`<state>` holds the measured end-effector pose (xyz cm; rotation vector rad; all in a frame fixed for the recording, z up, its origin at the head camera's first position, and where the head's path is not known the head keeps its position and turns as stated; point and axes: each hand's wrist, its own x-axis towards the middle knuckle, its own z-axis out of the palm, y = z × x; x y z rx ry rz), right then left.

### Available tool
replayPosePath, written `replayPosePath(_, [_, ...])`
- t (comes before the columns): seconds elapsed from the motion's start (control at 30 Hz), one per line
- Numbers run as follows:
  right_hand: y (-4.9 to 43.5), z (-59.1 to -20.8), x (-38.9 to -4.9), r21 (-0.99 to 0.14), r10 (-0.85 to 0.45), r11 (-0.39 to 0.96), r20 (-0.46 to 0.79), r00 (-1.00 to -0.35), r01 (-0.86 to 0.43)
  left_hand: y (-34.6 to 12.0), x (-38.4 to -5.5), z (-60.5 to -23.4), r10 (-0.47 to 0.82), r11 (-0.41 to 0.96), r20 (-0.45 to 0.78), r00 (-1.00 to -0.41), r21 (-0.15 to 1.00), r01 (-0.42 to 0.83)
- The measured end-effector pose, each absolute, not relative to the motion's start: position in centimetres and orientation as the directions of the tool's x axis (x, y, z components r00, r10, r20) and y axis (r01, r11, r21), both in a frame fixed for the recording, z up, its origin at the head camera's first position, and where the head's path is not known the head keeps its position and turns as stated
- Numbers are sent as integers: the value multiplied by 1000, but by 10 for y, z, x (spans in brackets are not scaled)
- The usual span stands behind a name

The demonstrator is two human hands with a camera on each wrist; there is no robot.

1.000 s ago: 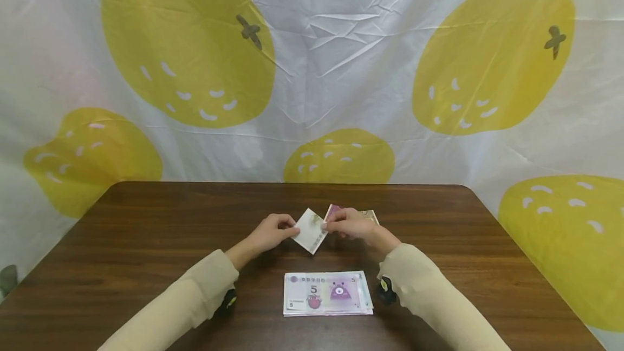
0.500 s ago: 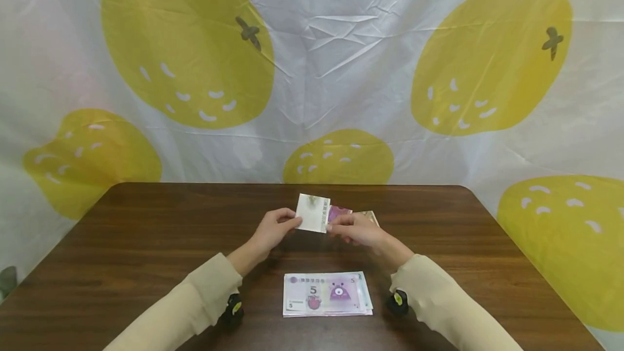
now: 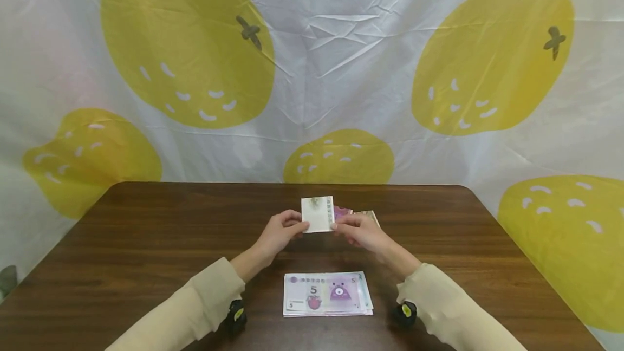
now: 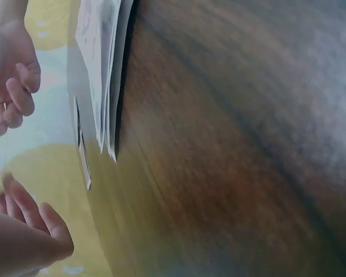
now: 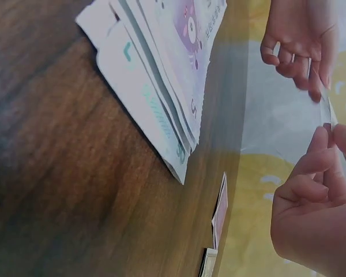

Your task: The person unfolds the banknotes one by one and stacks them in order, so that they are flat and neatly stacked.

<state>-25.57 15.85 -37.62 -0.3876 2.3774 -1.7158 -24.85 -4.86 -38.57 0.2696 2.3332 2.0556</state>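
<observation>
Both hands hold up a folded play banknote (image 3: pixel 317 214), mostly white with a faint print along its top and right side. My left hand (image 3: pixel 278 234) pinches its lower left corner between thumb and fingers. At the lower right corner, the thumb and fingers of my right hand (image 3: pixel 363 233) grip the edge. The note shows edge-on between the hands in the right wrist view. Nearer the body lies a stack of play banknotes (image 3: pixel 322 307), a purple 5 on top. Behind the right hand lie a purple folded note (image 3: pixel 343 211) and a tan folded note (image 3: pixel 370 216), both partly hidden.
The dark wooden table (image 3: pixel 170 253) reaches back to a hanging white cloth (image 3: pixel 331 85) printed with big yellow fruit. A black wrist device (image 3: pixel 237 316) sits under the left sleeve, and another black device (image 3: pixel 405 314) under the right.
The folded note has turned from a diamond slant to nearly upright and square, and has risen slightly away from the body. Both hands moved with it; the stack stayed put.
</observation>
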Motion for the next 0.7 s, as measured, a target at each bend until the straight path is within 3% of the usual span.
replayPosePath(0.13, [161,-375,-252,-952,-317,286,18,-948,-113,-48,-244,-384,139,256,297,-945,911,324])
replayPosePath(0.23, [162,-374,-251,-955,-314,276,19,-949,-110,-46,-242,-383,204,427,484,-851,738,522])
replayPosePath(0.33, [164,-374,-250,-954,-295,281,16,-955,-103,-44,-240,-383,312,525,590,-745,546,653])
replayPosePath(0.47, [167,-373,-251,-948,-273,302,14,-962,-100,-43,-237,-384,389,575,623,-678,411,707])
replayPosePath(0.7, [171,-371,-248,-947,-293,307,1,-956,-95,-46,-235,-383,381,570,633,-674,412,710])
